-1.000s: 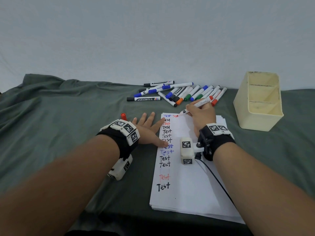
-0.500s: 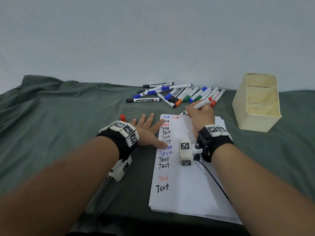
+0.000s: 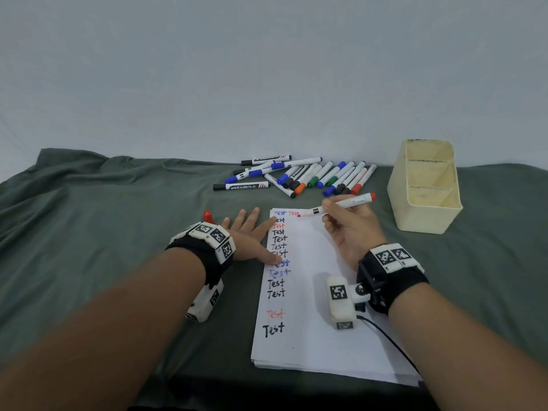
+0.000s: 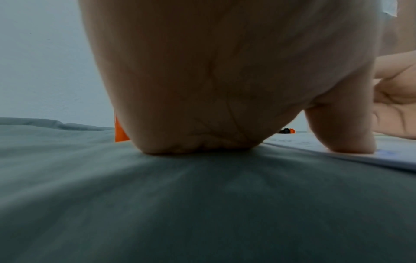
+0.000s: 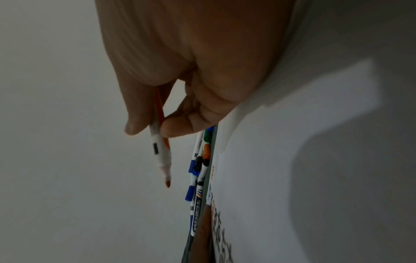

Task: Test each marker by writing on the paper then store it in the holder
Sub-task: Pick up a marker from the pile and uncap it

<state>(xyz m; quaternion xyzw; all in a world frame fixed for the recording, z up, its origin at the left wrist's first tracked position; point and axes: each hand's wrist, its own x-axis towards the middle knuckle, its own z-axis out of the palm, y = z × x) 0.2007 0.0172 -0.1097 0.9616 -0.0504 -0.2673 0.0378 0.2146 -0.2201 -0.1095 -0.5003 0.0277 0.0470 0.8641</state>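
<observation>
My right hand [image 3: 353,229] pinched the uncapped white-barrelled red marker [image 3: 341,205] between thumb and fingers, its tip just off the sheet beside a fresh red "Test" at the top of the white paper stack [image 3: 314,307]; in the right wrist view the nib hung clear of the page. My left hand [image 3: 252,238] lay flat with fingers spread, thumb and index finger pressing the paper's 9 o'clock edge, holding nothing. This marker's loose red cap [image 3: 208,216] stood on the grey-green cloth [image 3: 103,226] at about 10 o'clock from the left hand. I judged this marker's test done; capping and storing were left. The cream plastic three-compartment holder [image 3: 424,215], at 3 o'clock from the paper, looked empty, so nothing appeared stored yet. A pile of capped markers [image 3: 302,176] in blue, black, green, orange and red lay at 12 o'clock. The page carried over a dozen "Test" words, though which markers made them I couldn't tell.
</observation>
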